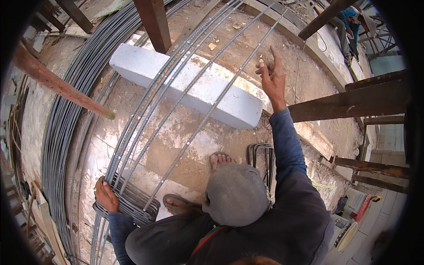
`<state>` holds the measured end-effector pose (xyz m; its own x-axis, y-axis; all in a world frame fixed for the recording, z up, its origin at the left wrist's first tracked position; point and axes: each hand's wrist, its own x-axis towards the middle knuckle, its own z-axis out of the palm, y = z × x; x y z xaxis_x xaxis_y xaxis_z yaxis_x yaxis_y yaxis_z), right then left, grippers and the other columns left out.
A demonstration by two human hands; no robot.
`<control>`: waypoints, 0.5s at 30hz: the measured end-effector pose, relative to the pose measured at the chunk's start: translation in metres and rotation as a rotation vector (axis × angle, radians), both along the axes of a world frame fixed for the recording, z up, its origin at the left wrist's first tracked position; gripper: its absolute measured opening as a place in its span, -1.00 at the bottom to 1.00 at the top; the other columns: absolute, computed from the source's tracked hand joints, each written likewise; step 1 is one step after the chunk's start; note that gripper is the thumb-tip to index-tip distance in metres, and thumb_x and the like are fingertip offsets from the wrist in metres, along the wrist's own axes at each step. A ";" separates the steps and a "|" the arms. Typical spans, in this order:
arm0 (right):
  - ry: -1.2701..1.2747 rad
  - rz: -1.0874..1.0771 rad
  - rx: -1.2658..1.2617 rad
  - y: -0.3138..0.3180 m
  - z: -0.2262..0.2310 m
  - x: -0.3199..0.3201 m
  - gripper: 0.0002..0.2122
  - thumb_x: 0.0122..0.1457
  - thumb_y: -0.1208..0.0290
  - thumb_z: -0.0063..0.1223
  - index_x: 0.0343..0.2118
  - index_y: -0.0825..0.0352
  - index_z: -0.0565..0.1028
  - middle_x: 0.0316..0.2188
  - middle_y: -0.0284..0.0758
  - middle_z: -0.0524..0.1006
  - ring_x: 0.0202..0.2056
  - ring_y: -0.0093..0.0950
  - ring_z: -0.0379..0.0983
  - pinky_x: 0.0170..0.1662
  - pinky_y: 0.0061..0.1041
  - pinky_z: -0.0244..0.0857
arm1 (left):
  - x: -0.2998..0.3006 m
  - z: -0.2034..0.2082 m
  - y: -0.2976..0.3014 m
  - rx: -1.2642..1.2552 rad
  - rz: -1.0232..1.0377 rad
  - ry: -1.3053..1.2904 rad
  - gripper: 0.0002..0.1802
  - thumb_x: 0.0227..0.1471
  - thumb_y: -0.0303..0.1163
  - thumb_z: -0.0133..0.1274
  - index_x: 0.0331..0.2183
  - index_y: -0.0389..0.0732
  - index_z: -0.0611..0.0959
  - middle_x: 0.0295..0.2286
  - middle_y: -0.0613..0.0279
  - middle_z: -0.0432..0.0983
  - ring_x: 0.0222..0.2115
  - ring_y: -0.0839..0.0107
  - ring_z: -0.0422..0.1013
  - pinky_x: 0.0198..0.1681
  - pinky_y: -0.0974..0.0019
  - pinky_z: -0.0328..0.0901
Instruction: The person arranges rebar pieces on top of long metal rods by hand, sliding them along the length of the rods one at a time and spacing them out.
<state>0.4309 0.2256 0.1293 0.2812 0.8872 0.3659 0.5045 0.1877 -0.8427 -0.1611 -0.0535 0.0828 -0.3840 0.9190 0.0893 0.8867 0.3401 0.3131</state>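
Note:
At the lower left, my left hand (106, 196) is closed at the outer edge of a stack of bent steel stirrups (140, 206); part of its fingers is hidden. Several long steel reinforcing bars (187, 88) pass through the stirrups and run away up and to the right. They lie across a pale grey-white block (143, 66). Beyond the block's right end, my right hand (273, 79) is raised with its fingers apart, holding nothing. A light-coloured wrap shows on one of its digits. It is to the right of the bars, apart from them.
A thick bundle of bars (62, 128) curves along the left. Another few stirrups (260, 154) stand by my right foot. Wooden posts (152, 26) and a dark beam (349, 102) border the space. White buckets (344, 234) are at lower right; another person (346, 26) is far right.

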 end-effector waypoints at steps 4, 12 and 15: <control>-0.221 -0.169 -0.066 -0.070 -0.024 0.038 -0.76 0.22 0.39 0.08 -0.08 0.33 0.52 -0.53 -0.24 0.60 -0.51 -0.44 0.57 -0.41 -0.50 0.40 | 0.000 -0.004 0.002 -0.007 -0.063 -0.048 -0.55 0.28 -0.23 -0.25 -0.03 -0.35 0.55 -0.11 -0.17 0.49 -0.11 -0.10 0.39 0.01 0.08 0.22; -0.359 -0.285 -0.844 -0.292 -0.105 0.083 -0.63 0.19 0.07 0.13 -0.42 0.37 0.51 -0.62 -0.24 0.57 -0.59 -0.33 0.54 -0.47 -0.39 0.39 | -0.020 -0.013 -0.007 -0.058 -0.081 0.002 -0.48 0.28 -0.19 -0.32 -0.01 -0.37 0.54 -0.15 -0.18 0.52 -0.16 -0.07 0.44 -0.05 0.11 0.28; -0.534 -0.091 -1.055 -0.327 -0.122 0.028 -0.51 0.06 -0.09 0.19 -0.34 0.37 0.51 -0.56 -0.10 0.58 -0.48 -0.10 0.57 -0.39 -0.20 0.42 | -0.009 -0.004 -0.004 -0.071 -0.075 -0.036 -0.48 0.28 -0.18 -0.33 0.00 -0.37 0.52 -0.15 -0.19 0.51 -0.16 -0.07 0.44 -0.04 0.12 0.27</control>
<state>0.4593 -0.1010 0.0077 0.3928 0.8052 -0.4442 0.8147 -0.5288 -0.2380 -0.1702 -0.0574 0.0787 -0.3154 0.9489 0.0099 0.8991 0.2954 0.3229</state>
